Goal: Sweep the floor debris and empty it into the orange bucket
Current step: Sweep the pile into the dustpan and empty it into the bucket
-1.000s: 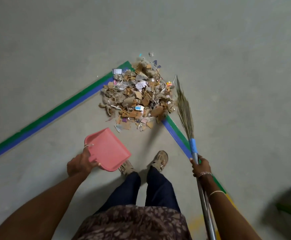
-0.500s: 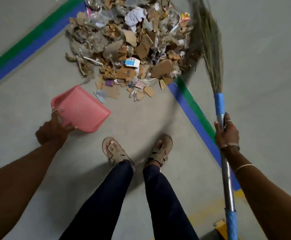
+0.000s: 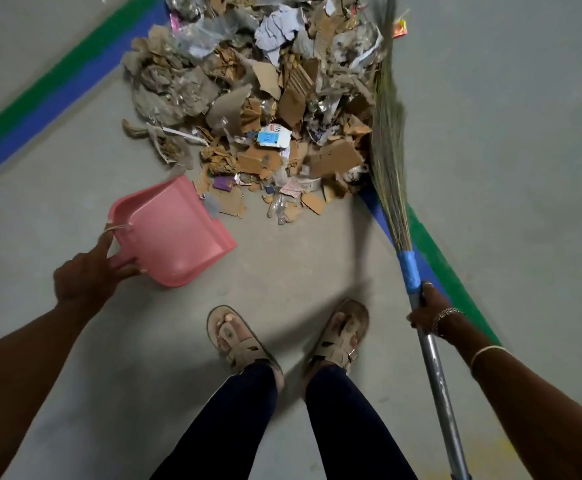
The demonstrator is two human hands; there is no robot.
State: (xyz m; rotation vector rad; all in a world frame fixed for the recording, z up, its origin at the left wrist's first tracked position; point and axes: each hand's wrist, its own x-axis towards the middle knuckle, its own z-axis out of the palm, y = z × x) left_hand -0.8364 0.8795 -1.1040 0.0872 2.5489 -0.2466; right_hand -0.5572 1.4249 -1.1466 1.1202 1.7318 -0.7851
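A heap of torn cardboard, paper and plastic scraps, the debris pile [image 3: 265,109], lies on the grey floor ahead of my feet. My left hand [image 3: 90,275] grips the handle of a pink dustpan [image 3: 171,233], which sits low by the pile's near left edge with its mouth toward the scraps. My right hand [image 3: 429,311] holds the metal shaft of a grass broom [image 3: 388,140] just below its blue tape. The bristles lie against the pile's right side. No orange bucket is in view.
Green and blue floor tape [image 3: 53,98] runs diagonally at the left, and another strip [image 3: 435,258] passes under the broom at the right. My two sandalled feet [image 3: 241,341] stand just behind the pile. Bare concrete surrounds everything.
The view has dropped and closed in on the pile. The dustpan has come down and forward to the pile's near left edge. The broom has shifted against the pile's right side.
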